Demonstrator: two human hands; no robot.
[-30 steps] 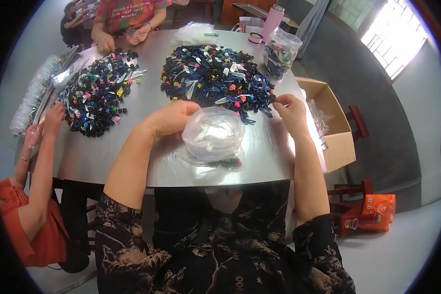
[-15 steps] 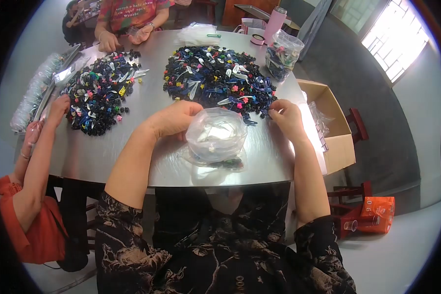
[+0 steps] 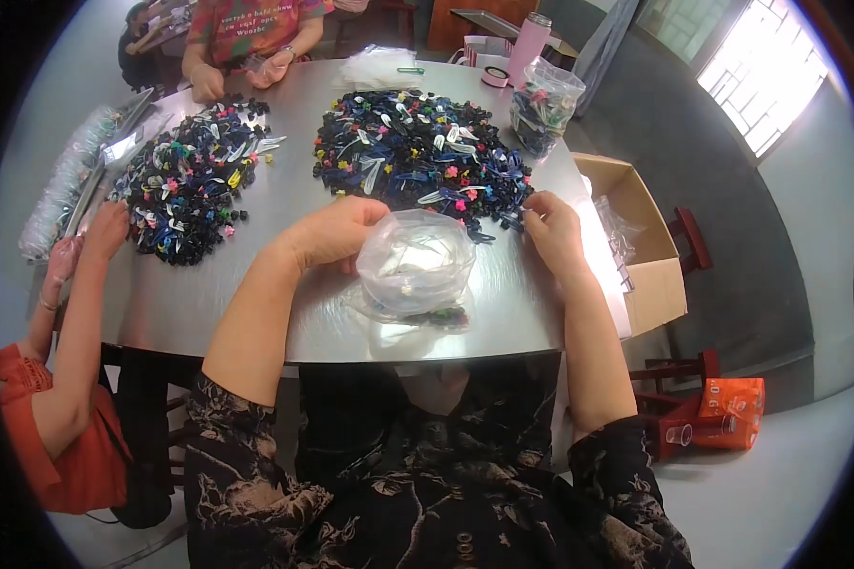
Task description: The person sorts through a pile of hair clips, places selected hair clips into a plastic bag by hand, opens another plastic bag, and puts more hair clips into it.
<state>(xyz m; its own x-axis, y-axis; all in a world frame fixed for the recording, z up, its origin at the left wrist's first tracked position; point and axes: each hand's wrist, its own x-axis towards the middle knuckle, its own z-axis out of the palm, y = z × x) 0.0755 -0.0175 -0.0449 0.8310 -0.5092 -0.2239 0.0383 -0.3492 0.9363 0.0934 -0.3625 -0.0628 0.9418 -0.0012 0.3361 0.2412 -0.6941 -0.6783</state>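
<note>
My left hand (image 3: 337, 230) grips the left rim of a clear plastic bag (image 3: 416, 261), which stands with its mouth open toward me. Some dark and coloured bits show through the bottom of the bag. At the right edge of a large pile of hair clips (image 3: 408, 142), my right hand (image 3: 553, 229) has its thumb and forefinger pinched together; whatever lies between them is too small to make out. The pile mixes black mini claw clips, blue and white snap clips and small coloured flower pieces.
A second clip pile (image 3: 185, 190) lies to the left, where co-workers' hands reach. Flat plastic bags (image 3: 380, 68) lie behind my pile. A filled bag (image 3: 544, 106), a tape roll (image 3: 495, 77) and a pink bottle (image 3: 529, 45) stand back right. Beside the table is a cardboard box (image 3: 657, 284).
My hands and the bag have stayed nearly where they were. At the left, a co-worker's hand has shifted slightly down and left along the edge of the other pile.
</note>
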